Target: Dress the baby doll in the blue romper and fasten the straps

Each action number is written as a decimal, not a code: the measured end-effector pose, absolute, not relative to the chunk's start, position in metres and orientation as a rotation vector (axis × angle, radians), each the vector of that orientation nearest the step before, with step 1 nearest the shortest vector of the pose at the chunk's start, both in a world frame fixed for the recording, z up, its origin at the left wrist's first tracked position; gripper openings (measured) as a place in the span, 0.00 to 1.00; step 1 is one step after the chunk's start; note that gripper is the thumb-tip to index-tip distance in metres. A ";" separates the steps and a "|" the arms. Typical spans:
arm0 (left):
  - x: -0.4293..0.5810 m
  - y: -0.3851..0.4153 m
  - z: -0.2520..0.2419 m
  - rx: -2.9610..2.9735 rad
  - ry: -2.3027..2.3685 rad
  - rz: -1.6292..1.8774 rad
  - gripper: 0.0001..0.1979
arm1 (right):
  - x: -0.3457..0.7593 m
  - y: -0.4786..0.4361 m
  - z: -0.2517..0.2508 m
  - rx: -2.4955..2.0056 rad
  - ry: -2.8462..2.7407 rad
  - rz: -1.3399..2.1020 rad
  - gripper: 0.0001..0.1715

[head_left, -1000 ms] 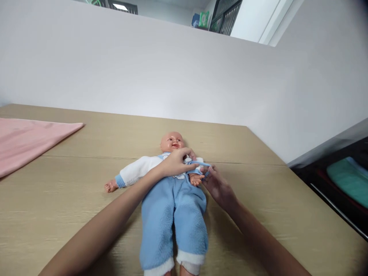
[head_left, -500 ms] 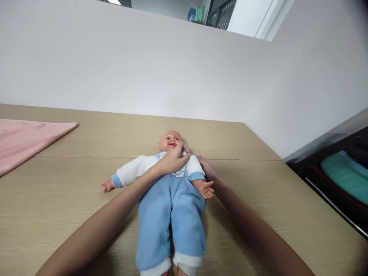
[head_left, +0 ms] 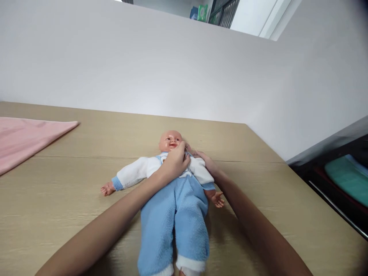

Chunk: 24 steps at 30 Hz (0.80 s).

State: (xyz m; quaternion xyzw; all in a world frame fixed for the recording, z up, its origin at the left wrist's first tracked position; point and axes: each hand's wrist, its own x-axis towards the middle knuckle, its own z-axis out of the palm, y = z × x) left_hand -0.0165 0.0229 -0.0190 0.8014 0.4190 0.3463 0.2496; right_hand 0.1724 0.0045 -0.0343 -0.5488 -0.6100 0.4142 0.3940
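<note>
A baby doll [head_left: 188, 207] in a white top and blue fleece trousers lies on its back, head away from me, arms spread. Across its chest reaches my left hand [head_left: 176, 159], its fingers closed at the collar below the chin. My right hand [head_left: 205, 161] is at the doll's shoulder on the right, fingertips meeting the same neck area. What the fingertips pinch is too small and partly hidden to make out.
The doll rests on a light wooden table [head_left: 71, 188]. A pink cloth [head_left: 28, 140] lies at the far left. Behind the table stands a white wall [head_left: 143, 65]. Beyond the right edge is a black rack with a green folded cloth [head_left: 349, 178].
My right hand has moved up and inward to the doll's collar. The doll's arm on the right has shifted outward and its legs slightly right.
</note>
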 end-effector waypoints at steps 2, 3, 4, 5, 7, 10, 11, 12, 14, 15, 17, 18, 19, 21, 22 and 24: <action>-0.019 0.022 -0.017 2.211 1.174 0.944 0.11 | 0.187 -0.010 -0.023 -1.413 -1.605 1.093 0.29; -0.020 0.021 -0.016 2.219 1.195 0.943 0.11 | 0.196 -0.019 -0.016 -1.418 -1.681 1.127 0.36; -0.022 0.019 -0.014 2.227 1.222 0.939 0.12 | 0.207 -0.026 -0.008 -1.426 -1.851 1.141 0.45; -0.023 0.017 -0.011 2.242 1.260 0.928 0.13 | 0.217 -0.033 -0.001 -1.450 -2.016 1.077 0.48; -0.024 0.012 -0.007 2.305 1.341 0.892 0.14 | 0.236 -0.041 0.014 -1.525 -2.271 0.922 0.46; -0.022 0.007 -0.005 2.426 1.396 0.841 0.12 | 0.251 -0.042 0.029 -1.620 -2.485 0.772 0.44; -0.021 0.006 -0.005 2.440 1.390 0.843 0.11 | 0.252 -0.042 0.030 -1.634 -2.521 0.756 0.43; -0.022 0.006 -0.005 2.444 1.374 0.857 0.10 | 0.252 -0.041 0.030 -1.648 -2.536 0.744 0.44; -0.026 0.006 -0.007 2.450 1.318 0.920 0.07 | 0.251 -0.043 0.026 -1.668 -2.518 0.713 0.43; -0.030 0.006 -0.007 2.451 1.281 0.966 0.07 | 0.251 -0.044 0.022 -1.667 -2.496 0.697 0.43; -0.041 0.004 -0.007 2.436 1.221 1.059 0.08 | 0.252 -0.048 0.013 -1.639 -2.443 0.688 0.41; -0.049 0.002 -0.008 2.415 1.216 1.102 0.09 | 0.254 -0.049 0.008 -1.613 -2.414 0.686 0.40; -0.056 -0.002 -0.008 2.384 1.224 1.144 0.10 | 0.257 -0.050 0.002 -1.588 -2.388 0.679 0.39; -0.071 -0.010 -0.011 2.316 1.265 1.214 0.11 | 0.263 -0.051 -0.007 -1.569 -2.344 0.632 0.37; -0.078 -0.016 -0.014 2.289 1.298 1.239 0.11 | 0.266 -0.051 -0.011 -1.571 -2.330 0.595 0.36; -0.091 -0.027 -0.023 2.236 1.412 1.280 0.12 | 0.268 -0.052 -0.017 -1.575 -2.309 0.523 0.35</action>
